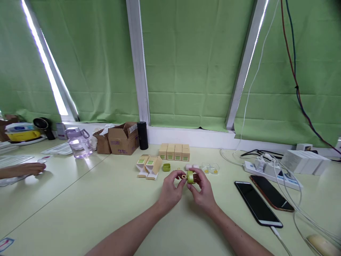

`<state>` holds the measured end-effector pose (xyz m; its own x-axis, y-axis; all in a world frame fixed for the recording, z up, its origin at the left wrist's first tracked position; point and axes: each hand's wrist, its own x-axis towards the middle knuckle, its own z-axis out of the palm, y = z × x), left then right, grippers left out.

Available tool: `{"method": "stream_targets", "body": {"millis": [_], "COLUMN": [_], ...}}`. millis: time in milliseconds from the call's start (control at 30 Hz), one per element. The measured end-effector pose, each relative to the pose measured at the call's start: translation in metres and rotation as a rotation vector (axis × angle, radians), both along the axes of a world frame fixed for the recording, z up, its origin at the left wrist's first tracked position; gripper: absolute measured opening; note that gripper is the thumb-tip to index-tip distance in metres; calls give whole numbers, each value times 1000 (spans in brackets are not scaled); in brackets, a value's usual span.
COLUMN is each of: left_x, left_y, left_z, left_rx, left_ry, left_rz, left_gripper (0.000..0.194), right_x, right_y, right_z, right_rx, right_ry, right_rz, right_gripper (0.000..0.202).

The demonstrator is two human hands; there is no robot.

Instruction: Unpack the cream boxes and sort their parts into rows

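Observation:
Between my two hands is a small green case (190, 177) with a gold ring (183, 176) on its left side. The fingertips of my left hand (172, 188) pinch the ring. My right hand (204, 190) grips the body of the case from the right. Just beyond, a green square piece (166, 167) lies on the table, with small pink pieces (191, 166) and clear round holders with yellow centres (210, 168) farther right. Two opened kraft boxes (149, 166) lie to the left, and a row of several closed ones (174, 152) stands behind.
Two phones (258, 202) (271, 192), a white power strip (273, 174) and loose cables occupy the right. At the back left are a cardboard box (123, 138), a black cylinder (142, 136) and a water bottle (79, 143). Another person's hand (32, 168) rests at far left.

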<state>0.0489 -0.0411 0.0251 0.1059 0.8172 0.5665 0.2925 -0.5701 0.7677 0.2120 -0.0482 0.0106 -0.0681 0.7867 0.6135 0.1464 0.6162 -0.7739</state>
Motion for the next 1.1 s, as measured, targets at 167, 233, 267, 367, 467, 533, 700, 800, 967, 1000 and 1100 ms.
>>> {"method": "stream_targets", "body": {"millis": [167, 233, 267, 367, 467, 533, 700, 800, 967, 1000, 1100], "left_x": [0, -1, -1, -1, -1, -1, -2, -1, -1, -1, -1], "left_y": [0, 0, 0, 0, 1, 2, 4, 4, 5, 5, 6], "left_z": [1, 1, 1, 1, 1, 0, -4, -5, -5, -6, -7], "left_rx": [7, 4, 2, -13, -31, -46, -74, -88, -100, -104, -113], "left_ry": [13, 17, 17, 14, 12, 7, -14, -37, -42, -42, -49], "left_rz": [21, 27, 28, 23, 21, 18, 5, -1, 3, 3, -1], "left_gripper": [8, 7, 6, 6, 7, 7, 7, 7, 7, 7, 8], "right_x": [0, 0, 0, 0, 0, -1, -2, -1, -1, -1, -1], "right_y": [-1, -1, -1, 1, 2, 3, 3, 4, 4, 4, 5], "right_z": [3, 3, 2, -1, -4, -6, -9, -10, -12, -12, -14], "right_rx": [-6, -12, -16, -40, -63, -78, -106, -116, -141, -141, -142], "right_ry": [31, 37, 43, 63, 80, 101, 129, 138, 139, 140, 141], "right_rz": [41, 48, 52, 59, 57, 60, 78, 92, 102, 103, 114], "right_gripper": [41, 40, 39, 39, 40, 40, 42, 41, 42, 41, 41]}}
